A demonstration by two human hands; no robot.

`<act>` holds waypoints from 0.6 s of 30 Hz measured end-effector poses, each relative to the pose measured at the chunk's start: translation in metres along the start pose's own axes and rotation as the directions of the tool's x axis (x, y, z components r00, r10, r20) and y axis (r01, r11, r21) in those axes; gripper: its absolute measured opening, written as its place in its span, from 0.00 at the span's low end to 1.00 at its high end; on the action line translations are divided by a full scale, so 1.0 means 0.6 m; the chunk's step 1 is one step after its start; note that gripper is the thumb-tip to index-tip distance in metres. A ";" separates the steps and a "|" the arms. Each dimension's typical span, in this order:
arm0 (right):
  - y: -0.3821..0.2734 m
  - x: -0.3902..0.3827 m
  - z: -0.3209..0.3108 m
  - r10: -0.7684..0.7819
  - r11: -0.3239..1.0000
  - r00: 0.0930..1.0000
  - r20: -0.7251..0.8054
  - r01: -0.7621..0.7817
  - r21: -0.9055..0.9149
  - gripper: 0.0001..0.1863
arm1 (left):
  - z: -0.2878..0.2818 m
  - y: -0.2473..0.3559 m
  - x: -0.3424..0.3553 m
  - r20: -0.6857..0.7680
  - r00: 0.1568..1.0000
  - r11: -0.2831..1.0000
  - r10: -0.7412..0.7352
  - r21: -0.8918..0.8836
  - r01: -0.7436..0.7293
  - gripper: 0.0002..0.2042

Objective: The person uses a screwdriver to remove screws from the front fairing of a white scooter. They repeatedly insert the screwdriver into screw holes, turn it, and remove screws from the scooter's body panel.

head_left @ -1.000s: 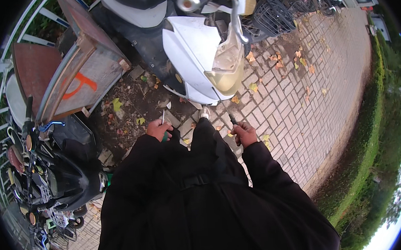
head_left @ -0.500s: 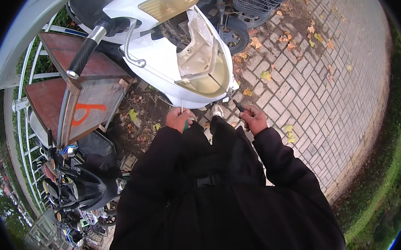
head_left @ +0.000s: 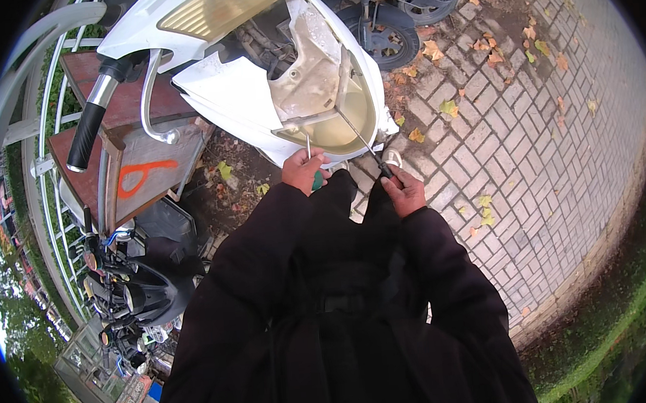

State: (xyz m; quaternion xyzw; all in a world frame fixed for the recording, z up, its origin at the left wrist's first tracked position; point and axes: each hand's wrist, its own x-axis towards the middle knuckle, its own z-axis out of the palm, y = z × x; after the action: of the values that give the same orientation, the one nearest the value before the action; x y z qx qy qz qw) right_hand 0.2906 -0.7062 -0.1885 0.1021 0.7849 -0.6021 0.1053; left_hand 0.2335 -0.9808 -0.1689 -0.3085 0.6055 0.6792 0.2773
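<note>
A white scooter (head_left: 233, 95) stands in front of me, its front panel open so the inner shell and wiring show. My left hand (head_left: 302, 171) grips a green-handled screwdriver (head_left: 311, 161) with the shaft pointing up at the lower edge of the panel. My right hand (head_left: 403, 190) holds a second, long-shafted screwdriver (head_left: 364, 142) whose tip reaches up into the panel's lower right part. Both sleeves are black. The scooter's black handlebar grip (head_left: 87, 132) and brake lever lie at the upper left.
A rusty brown metal box (head_left: 137, 169) with an orange mark stands left of the scooter by a white railing (head_left: 34, 147). A black scooter (head_left: 138, 282) is parked at lower left. Brick paving (head_left: 528, 135) with fallen leaves spreads right, edged by grass (head_left: 616, 323). Another bike's wheel (head_left: 390, 43) is behind.
My view has closed in on the scooter's front. Both hands rose from near my waist to the panel's lower edge, each bringing its screwdriver tip against it.
</note>
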 end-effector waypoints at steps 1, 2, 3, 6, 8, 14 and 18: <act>0.010 0.004 0.002 -0.391 0.881 0.918 -0.069 0.351 -0.318 0.17 | 0.007 0.000 -0.005 0.004 1.000 1.000 -0.012 -0.013 0.012 0.14; 0.020 0.018 -0.002 -0.306 0.938 0.950 -0.067 0.289 -0.192 0.15 | 0.018 0.001 -0.008 0.004 1.000 0.999 -0.012 -0.031 0.012 0.14; 0.028 0.028 -0.005 -0.119 0.993 0.992 -0.040 0.120 0.015 0.14 | 0.029 0.005 -0.007 -0.004 1.000 0.999 -0.029 -0.034 0.029 0.14; 0.035 0.032 -0.026 0.433 0.592 0.802 0.411 -0.597 0.542 0.15 | 0.084 -0.003 -0.005 0.046 0.999 0.992 -0.001 -0.128 0.007 0.17; 0.030 0.028 -0.033 0.401 0.571 0.790 0.463 -0.611 0.548 0.15 | 0.129 -0.007 0.010 0.086 0.996 0.971 0.039 -0.239 -0.017 0.17; 0.010 0.039 -0.055 0.227 0.880 0.920 0.320 -0.335 0.337 0.23 | 0.209 -0.010 0.044 0.036 0.998 0.900 0.051 -0.434 -0.031 0.11; 0.010 0.051 -0.078 0.145 0.959 0.947 0.285 -0.206 0.196 0.24 | 0.221 -0.016 0.049 0.002 0.997 0.888 0.076 -0.456 -0.067 0.10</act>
State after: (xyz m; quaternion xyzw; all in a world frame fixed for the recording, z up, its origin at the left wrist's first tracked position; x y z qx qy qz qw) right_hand 0.2609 -0.6583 -0.1908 0.1006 0.6785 -0.6827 0.2518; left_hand 0.2105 -0.8481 -0.1871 -0.3356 0.4376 0.8149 0.1782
